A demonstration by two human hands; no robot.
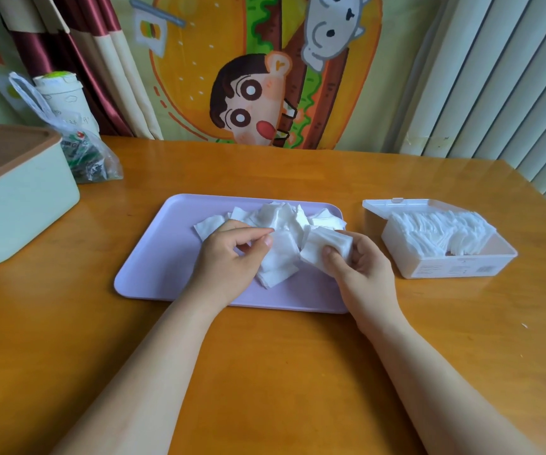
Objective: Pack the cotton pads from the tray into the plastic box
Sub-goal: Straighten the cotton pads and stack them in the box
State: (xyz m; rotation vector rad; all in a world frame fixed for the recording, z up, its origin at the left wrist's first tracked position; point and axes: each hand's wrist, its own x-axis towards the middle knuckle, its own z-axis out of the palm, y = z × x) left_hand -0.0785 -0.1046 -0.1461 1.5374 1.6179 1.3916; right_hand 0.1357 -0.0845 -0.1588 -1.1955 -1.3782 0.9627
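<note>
A lilac tray (153, 257) lies in the middle of the wooden table with a loose heap of white square cotton pads (284, 218) on it. My left hand (229, 257) is over the heap and pinches a pad between thumb and fingers. My right hand (360, 261) grips a small stack of pads (325, 246) at the tray's right side. To the right stands the open white plastic box (461, 269), its lid tipped back, with several pads (442, 231) stacked on edge inside.
A pale green bin with a brown lid (19, 205) stands at the left edge. Behind it are a clear plastic bag (87, 156) and a white cup (64, 96). A cartoon cloth hangs behind the table (265, 372).
</note>
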